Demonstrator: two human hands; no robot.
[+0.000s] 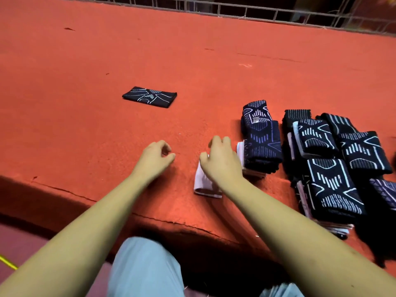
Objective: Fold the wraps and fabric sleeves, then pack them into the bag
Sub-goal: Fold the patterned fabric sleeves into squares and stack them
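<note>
On red mat (85, 136) — R hand (220, 159) over pale sleeve (203, 185).

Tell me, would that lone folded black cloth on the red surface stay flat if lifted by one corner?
Probably not: the folded black cloth looks thin and soft, so it would likely droop and unfold. It seems light, and unlikely to slide far on the rough red surface.

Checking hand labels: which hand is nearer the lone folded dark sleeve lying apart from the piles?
Left. The left hand sits on the person's side of the folded sleeve; the right hand is farther right, over a pale cloth.
</note>
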